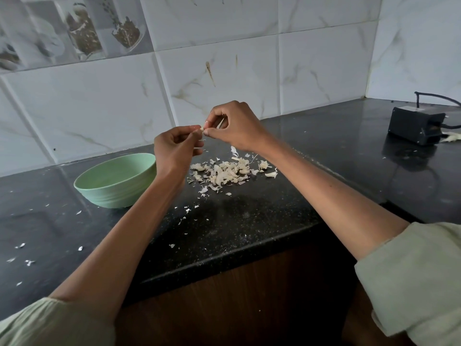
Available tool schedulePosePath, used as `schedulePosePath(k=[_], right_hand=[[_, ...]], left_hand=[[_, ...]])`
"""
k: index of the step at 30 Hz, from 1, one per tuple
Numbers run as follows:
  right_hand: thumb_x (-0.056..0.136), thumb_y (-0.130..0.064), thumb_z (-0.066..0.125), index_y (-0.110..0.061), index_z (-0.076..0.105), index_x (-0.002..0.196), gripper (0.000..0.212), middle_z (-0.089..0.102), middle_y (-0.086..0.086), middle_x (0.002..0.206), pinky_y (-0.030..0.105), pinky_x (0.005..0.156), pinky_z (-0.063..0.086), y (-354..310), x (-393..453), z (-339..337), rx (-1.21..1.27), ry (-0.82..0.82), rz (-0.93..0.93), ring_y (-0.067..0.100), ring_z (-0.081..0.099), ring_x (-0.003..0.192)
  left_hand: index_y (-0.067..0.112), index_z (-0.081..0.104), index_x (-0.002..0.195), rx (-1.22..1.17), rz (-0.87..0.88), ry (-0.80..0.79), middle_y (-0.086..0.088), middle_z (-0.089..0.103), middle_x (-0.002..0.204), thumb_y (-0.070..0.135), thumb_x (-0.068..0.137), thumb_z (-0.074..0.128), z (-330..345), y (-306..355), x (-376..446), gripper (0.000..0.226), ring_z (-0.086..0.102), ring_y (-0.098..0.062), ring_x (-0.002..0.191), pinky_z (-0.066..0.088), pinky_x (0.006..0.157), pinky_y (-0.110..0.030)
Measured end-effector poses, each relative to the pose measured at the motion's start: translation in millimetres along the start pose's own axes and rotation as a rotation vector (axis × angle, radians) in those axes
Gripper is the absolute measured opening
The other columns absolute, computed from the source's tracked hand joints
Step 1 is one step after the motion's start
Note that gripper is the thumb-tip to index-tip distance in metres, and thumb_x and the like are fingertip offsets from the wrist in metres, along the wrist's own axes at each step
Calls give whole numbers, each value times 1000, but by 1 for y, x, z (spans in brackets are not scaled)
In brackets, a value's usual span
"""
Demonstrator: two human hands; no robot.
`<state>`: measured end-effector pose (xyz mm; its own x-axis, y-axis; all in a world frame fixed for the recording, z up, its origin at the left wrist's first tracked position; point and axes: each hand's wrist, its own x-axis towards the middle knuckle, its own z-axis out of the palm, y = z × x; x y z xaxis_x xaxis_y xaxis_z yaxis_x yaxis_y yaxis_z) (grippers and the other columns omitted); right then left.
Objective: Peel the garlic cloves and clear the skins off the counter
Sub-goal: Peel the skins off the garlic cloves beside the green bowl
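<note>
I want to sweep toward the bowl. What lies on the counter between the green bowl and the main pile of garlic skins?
In the head view, only dark counter between green bowl and skin pile, partly hidden by the left forearm.

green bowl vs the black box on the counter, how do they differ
The green bowl is round, pale green and open at the top; the black box is squarish, dark and closed. The bowl sits left of the pile of garlic skins, near the left hand; the box sits far right near the corner, with a cable attached. Both rest on the black counter, untouched by either hand.
</note>
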<state>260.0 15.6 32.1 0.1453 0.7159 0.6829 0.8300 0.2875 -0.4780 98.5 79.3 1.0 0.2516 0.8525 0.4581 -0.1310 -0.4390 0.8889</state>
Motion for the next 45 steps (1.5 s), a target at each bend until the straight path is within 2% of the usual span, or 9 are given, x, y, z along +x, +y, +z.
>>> schedulePosePath(k=[3,8,12,15,26,29,33,36,45], right_hand=[[86,-24,83,-16,81,86,8,76,-11,77,15,66,52,-1,0,0,-34,24,-21,2,70,71],[84,-18,80,-15,81,83,4,72,-12,69,14,63,48,-3,-2,1,-69,33,-19,-3,65,64],[80,-17,80,-13,80,79,4,73,-10,68,24,66,57,-4,-4,2,-77,39,-26,2,68,65],[78,-17,81,-13,79,77,5,73,-9,67,29,68,59,-3,-5,3,-83,42,-31,4,69,64],[78,-25,83,-15,74,72,15,72,-8,65,31,65,58,-5,-6,3,-9,85,-24,9,68,62],[79,-22,84,-13,75,75,14,74,-5,69,30,66,56,-4,-5,2,51,71,2,13,71,66],[83,-15,81,-9,79,82,6,77,2,73,33,73,61,-1,-3,-2,177,18,82,15,73,68],[92,-11,75,-2,78,92,9,78,9,80,28,73,62,1,-2,-5,323,-37,154,13,73,73],[97,-10,71,1,76,97,12,78,8,81,25,75,61,3,-1,-7,405,-96,193,13,73,77]], left_hand=[[8,81,103,65,45,21,-8,78,79,17,95,80,-2,-2,2,12,72,-13,69,58,67,-26],[9,82,99,111,91,16,-7,79,77,18,92,82,-2,2,-2,11,73,-14,68,61,69,-29],[9,83,98,135,121,17,-6,79,77,17,91,83,-1,5,-6,11,76,-17,68,65,73,-31],[9,83,97,153,143,10,-4,79,76,15,91,82,-1,7,-10,8,77,-16,69,64,74,-29],[10,82,103,113,134,-15,-4,80,79,17,94,80,-1,10,-11,12,80,-15,77,60,75,-21],[8,82,104,86,131,-8,-6,80,82,13,95,79,-2,9,-9,11,79,-15,77,58,73,-17],[9,81,106,14,124,-49,-8,81,84,11,95,78,-5,5,-5,11,79,-17,80,60,80,-23],[3,79,111,-55,103,-78,-11,79,86,8,96,77,-6,4,-3,16,76,-15,79,60,82,-22],[-3,76,112,-235,16,-168,-9,78,87,1,95,73,-7,2,1,17,72,-13,81,58,83,-22]])
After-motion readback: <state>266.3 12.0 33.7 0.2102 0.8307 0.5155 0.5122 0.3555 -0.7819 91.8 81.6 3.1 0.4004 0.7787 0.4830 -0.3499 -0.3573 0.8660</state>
